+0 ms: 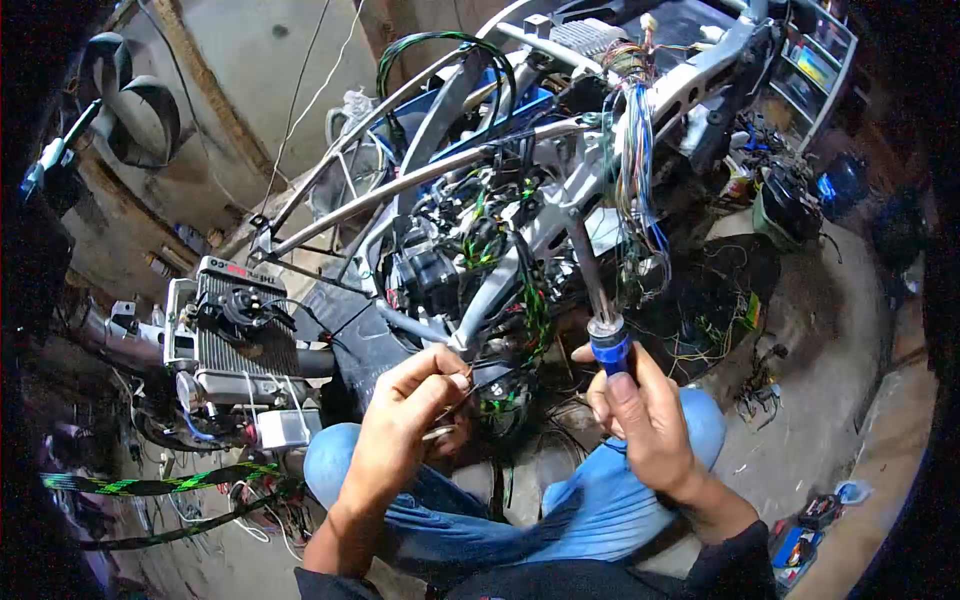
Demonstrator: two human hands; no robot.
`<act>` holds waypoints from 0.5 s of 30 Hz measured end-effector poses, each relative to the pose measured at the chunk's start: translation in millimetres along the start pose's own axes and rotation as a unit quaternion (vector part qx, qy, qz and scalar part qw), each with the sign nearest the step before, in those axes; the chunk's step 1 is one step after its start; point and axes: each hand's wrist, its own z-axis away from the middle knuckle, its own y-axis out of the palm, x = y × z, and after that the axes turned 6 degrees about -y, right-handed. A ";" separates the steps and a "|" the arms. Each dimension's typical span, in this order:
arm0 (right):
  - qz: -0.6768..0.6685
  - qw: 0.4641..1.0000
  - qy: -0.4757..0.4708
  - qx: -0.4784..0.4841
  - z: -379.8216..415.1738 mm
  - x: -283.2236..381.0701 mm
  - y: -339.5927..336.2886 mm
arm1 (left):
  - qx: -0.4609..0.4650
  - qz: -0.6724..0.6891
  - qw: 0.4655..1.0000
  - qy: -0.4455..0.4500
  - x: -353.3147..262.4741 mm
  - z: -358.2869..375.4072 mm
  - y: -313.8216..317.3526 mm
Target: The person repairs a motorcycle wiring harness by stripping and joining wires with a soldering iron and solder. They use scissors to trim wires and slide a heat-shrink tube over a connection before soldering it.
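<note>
My right hand is wrapped round the blue handle of a soldering iron, whose metal barrel points up and away from me. My left hand is closed in a pinch on a thin dark wire, with its fingertips near the lower edge of the metal frame. The two hands are apart, above my knees. Green and black braided cables hang just beyond them. Where the wire runs under my left fingers is hard to see.
A finned radiator stands at the left. Multicoloured wires hang from the frame at the upper right. Braided cables cross the lower left. A small parts tray lies at the lower right, and a shelf stands at the upper right.
</note>
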 end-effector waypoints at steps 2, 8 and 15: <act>0.106 0.993 0.002 0.056 -1.7 8.4 -11.0 | -0.025 -0.026 0.999 0.017 -8.8 3.3 -9.2; 0.245 0.957 -0.125 0.097 11.6 -11.8 -9.5 | -0.045 -0.067 0.995 0.051 -14.5 1.7 -23.8; 0.211 0.963 -0.066 0.152 20.8 -27.6 -1.9 | -0.015 -0.040 0.998 0.040 -9.3 -1.2 -34.3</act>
